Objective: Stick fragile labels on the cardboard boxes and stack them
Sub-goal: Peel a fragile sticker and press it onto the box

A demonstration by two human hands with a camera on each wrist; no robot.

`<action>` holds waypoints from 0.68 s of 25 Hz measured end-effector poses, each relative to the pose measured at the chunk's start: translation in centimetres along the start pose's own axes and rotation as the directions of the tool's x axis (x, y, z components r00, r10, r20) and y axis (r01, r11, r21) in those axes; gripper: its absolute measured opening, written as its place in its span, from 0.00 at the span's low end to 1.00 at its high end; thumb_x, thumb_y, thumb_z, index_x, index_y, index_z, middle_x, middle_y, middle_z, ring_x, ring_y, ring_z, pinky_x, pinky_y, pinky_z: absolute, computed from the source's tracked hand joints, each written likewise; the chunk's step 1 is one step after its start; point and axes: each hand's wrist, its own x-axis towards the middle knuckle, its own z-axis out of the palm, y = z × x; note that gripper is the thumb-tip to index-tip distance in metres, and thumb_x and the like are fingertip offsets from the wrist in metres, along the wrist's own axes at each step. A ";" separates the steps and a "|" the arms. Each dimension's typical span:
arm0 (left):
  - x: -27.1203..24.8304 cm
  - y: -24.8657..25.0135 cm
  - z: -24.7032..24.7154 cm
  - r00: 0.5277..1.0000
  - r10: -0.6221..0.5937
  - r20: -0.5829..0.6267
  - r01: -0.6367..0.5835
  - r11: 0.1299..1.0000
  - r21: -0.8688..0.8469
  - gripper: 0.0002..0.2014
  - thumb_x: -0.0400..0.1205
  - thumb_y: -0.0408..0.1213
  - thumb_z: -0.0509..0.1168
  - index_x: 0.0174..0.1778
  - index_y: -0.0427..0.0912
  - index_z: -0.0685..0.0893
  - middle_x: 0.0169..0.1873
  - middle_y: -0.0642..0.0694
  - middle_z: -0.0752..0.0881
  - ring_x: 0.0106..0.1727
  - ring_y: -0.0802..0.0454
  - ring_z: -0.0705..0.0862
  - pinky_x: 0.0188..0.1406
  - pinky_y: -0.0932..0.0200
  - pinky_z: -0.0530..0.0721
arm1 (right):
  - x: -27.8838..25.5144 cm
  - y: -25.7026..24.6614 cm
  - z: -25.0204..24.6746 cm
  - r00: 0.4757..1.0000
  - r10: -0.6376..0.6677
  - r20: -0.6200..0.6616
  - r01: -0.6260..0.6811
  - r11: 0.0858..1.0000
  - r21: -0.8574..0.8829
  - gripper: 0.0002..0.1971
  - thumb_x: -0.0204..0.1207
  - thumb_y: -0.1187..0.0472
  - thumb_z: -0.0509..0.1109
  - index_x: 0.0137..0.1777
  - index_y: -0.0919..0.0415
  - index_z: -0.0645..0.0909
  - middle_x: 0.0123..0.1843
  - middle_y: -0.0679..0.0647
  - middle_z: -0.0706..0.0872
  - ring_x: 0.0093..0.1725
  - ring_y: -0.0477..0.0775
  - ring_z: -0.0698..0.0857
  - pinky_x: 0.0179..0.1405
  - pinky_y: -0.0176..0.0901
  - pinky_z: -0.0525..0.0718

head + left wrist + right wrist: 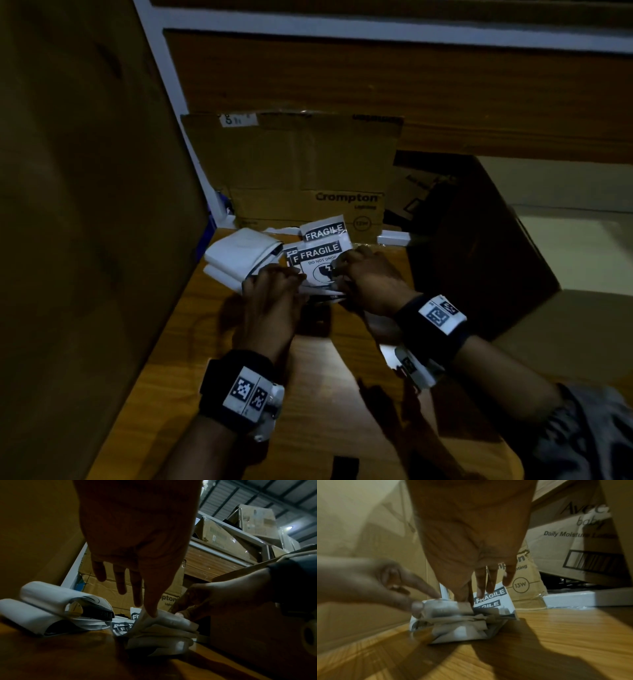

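Observation:
A loose pile of white FRAGILE labels (pixel 320 253) lies on the wooden table (pixel 308 394) in front of a Crompton cardboard box (pixel 308 202). Both hands meet over the pile. My left hand (pixel 294 278) pinches the near left edge of the top label sheet (pixel 164 618) between thumb and forefinger, its other fingers straight. My right hand (pixel 337 271) pinches the same sheet (pixel 447 605) from the right, thumb against forefinger. The sheet is lifted and bent between them. In the right wrist view the left hand (pixel 388 586) is blurred.
Curled white backing papers (pixel 239 257) lie left of the labels. A tall cardboard box (pixel 85 240) walls the left side. A dark box (pixel 479 260) stands to the right, another printed carton (pixel 565 538) behind it. A wooden shelf (pixel 376 85) runs above.

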 end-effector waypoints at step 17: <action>2.0 0.0 -3.1 0.984 0.176 0.009 -0.175 0.984 -0.039 0.09 0.85 0.59 0.64 0.58 0.66 0.85 0.62 0.58 0.86 0.64 0.57 0.82 0.64 0.50 0.81 | -3.4 -0.9 -4.5 0.709 0.279 -0.648 0.101 0.869 0.485 0.08 0.86 0.53 0.68 0.53 0.54 0.87 0.47 0.49 0.90 0.47 0.54 0.88 0.45 0.55 0.85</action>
